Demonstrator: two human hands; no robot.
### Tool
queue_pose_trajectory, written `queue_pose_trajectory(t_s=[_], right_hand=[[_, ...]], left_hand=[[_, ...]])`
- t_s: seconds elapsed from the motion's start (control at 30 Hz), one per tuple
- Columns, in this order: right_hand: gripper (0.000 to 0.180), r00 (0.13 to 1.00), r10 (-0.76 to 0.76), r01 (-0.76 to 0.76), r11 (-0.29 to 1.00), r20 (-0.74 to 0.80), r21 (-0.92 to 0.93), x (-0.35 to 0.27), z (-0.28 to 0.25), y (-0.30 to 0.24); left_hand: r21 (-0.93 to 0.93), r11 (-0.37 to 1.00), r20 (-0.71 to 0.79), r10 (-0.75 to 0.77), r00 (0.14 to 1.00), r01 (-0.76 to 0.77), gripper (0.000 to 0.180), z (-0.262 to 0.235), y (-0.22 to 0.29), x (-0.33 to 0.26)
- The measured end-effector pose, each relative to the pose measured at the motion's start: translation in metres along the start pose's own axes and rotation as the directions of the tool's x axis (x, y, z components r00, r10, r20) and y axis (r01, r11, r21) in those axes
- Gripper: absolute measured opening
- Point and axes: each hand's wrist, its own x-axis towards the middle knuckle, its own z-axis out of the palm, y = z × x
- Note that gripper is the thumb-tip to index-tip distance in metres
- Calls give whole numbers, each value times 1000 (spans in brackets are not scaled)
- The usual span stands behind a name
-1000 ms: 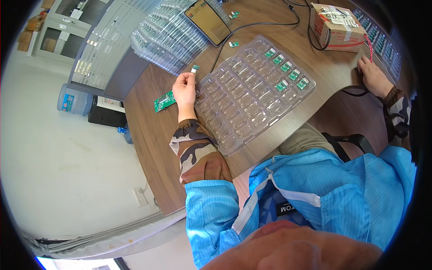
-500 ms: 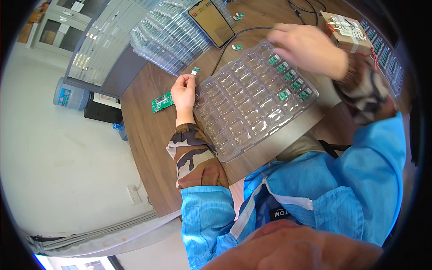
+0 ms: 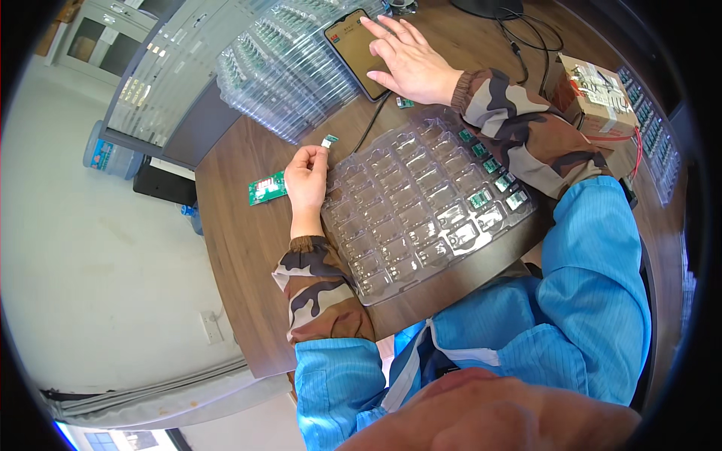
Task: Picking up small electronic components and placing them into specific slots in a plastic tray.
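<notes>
Here, pinching small board (image 3: pixel 329 141) in left fingers (image 3: pixel 317 152), splaying right fingers (image 3: pixel 397 31) over lettered phone (image 3: pixel 349 49) at wood-grain desk (image 3: pixel 241 282) with labelled carton (image 3: pixel 602 120).

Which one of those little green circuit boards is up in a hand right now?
The little board pinched in the fingertips of the left hand; the other little boards in view sit in clear trays or lie on the table.
</notes>
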Motion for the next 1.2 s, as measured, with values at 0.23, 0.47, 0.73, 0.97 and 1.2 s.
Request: queue_pose_trajectory(t_s=[0.23,0.47,0.73,0.97,1.2], right_hand=[[29,994,-39,31,997,-104,-76,4,-21,-3],[17,887,58,-225,921,457,318,-11,-14,6],[18,837,49,-216,945,545,247,-19,3,3],[13,967,-128,17,894,221,447,-13,-45,-12],[11,995,0,-61,813,104,579,-81,-193,-1]], left_hand=[[13,1000,4,-13,1000,13,14,0,-3,2],[-2,1000,10,-18,1000,18,14,-2,0,2],[-32,998,16,47,999,-47,15,1,-6,4],[-8,987,90,160,983,-159,17,-3,-4,2],[-74,991,110,116,987,-108,12,1,-17,11]])
